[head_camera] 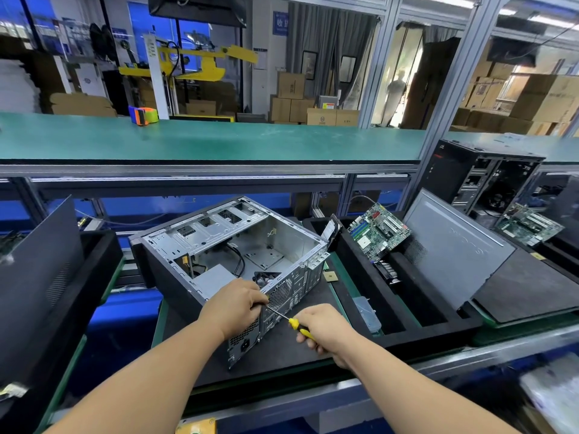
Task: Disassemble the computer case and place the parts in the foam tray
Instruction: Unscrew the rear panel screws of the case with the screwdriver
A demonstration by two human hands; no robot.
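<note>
The case (pixel 232 255) lies open on its side on a black mat (pixel 282 349), left of the foam tray (pixel 407 311). The left hand (pixel 233 305) grips its rear corner. The right hand (pixel 322 327) grips a screwdriver (pixel 297 325), tip at the rear panel.

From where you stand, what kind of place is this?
Probably a factory line for taking computers apart: an opened case on the bench, a motherboard in a foam tray, and stacked cartons behind.
</note>
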